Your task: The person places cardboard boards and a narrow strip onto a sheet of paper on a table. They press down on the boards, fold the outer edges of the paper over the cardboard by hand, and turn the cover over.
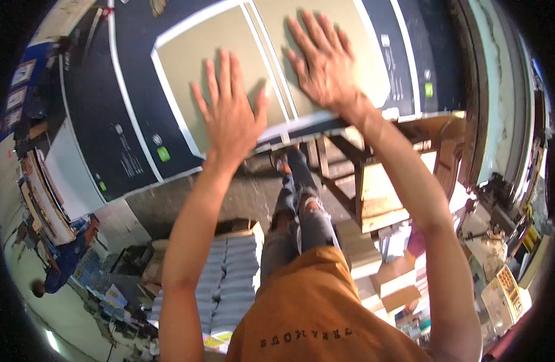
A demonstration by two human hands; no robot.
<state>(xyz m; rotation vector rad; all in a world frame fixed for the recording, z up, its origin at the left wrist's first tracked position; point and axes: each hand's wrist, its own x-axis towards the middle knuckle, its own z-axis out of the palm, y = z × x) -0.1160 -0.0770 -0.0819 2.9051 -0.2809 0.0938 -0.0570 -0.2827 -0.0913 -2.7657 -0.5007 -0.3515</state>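
My left hand (pixel 230 117) lies with fingers spread on the left tan board (pixel 190 63), near its lower edge. My right hand (pixel 327 71) rests palm down, fingers apart, on the right tan board (pixel 369 81). A narrow strip (pixel 270 63) with white lines runs between the two boards. Both sit on a black printed sheet (pixel 129 142) that carries white lines and small green labels. Neither hand grips anything. The surfaces under my palms are hidden.
A wooden structure (pixel 383 202) stands below the sheet on the right, beside a pale green edge (pixel 497 90). Stacked grey bundles (pixel 232 271) sit low on the left, and an open cardboard box (pixel 395 277) low on the right. Another person (pixel 66 265) is at far left.
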